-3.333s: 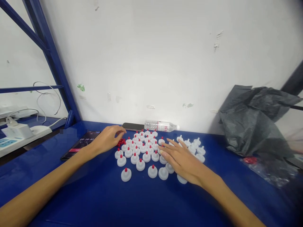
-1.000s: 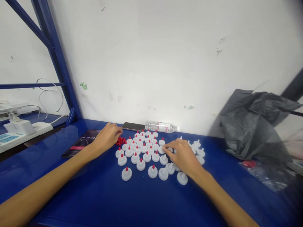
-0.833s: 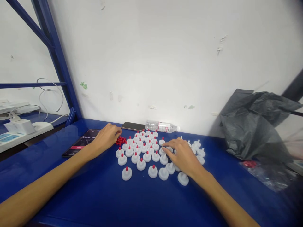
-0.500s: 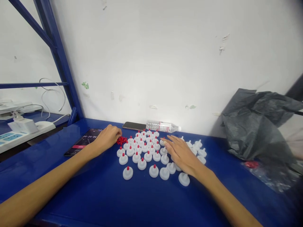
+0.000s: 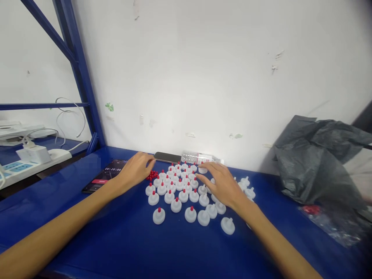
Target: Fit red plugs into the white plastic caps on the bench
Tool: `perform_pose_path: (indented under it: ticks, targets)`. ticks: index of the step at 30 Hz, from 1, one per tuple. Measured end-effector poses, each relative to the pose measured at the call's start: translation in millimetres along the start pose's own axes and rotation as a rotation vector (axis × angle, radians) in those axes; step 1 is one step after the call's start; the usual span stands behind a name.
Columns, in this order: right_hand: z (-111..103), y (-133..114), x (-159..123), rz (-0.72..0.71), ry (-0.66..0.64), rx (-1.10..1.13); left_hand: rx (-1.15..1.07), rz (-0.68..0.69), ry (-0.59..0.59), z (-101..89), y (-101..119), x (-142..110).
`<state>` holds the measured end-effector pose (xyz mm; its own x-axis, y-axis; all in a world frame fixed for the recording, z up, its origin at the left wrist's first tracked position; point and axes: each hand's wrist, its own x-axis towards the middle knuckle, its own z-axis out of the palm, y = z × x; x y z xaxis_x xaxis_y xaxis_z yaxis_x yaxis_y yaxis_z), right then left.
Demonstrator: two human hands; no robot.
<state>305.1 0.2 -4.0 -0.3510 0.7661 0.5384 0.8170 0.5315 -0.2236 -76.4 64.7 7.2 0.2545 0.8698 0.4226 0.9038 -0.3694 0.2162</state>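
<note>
The left hand [image 5: 137, 169] is sitting, fingers bent, beside small red plastic caps [image 5: 152, 176]; whether it is pinching any, I cannot tell. The right hand [image 5: 223, 185] is arching, thumb and forefinger parted, over round white plastic nozzles [image 5: 204, 219]. Between both, red-tipped nozzles [image 5: 176, 206] are standing; beyond them, a clear plastic bottle [image 5: 189, 157] is lying.

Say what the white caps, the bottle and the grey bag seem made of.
White caps: probably satin moulded plastic; smooth, rounded edges. Bottle: likely glossy clear plastic; ribbed, see-through wall. Grey bag: apparently thin, dull plastic film; crumpled folds.
</note>
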Motion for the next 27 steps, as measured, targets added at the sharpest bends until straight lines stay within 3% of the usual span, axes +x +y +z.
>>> perform_pose_path:
  ticks: [6, 10, 14, 21, 24, 27]
  targets:
    - [16, -27, 10, -0.287, 0.149, -0.012, -0.154, 0.463, 0.326, 13.3, 23, -17]
    - [22, -45, 5, -0.478, 0.266, -0.031, -0.165, 0.650, 0.414, 28.2, 44, -32]
    - [22, -59, 2, -0.609, 0.294, -0.028, -0.123, 0.668, 0.414, 32.0, 59, -40]
    - [25, -64, 1, -0.624, 0.354, 0.040, -0.010, 0.721, 0.329, 21.1, 61, -40]
    - [27, -60, 1, -0.570, 0.263, 0.035, -0.095, 0.692, 0.232, 26.0, 60, -41]
    - [21, -48, 2, -0.449, 0.102, -0.038, -0.247, 0.518, 0.132, 26.9, 56, -40]
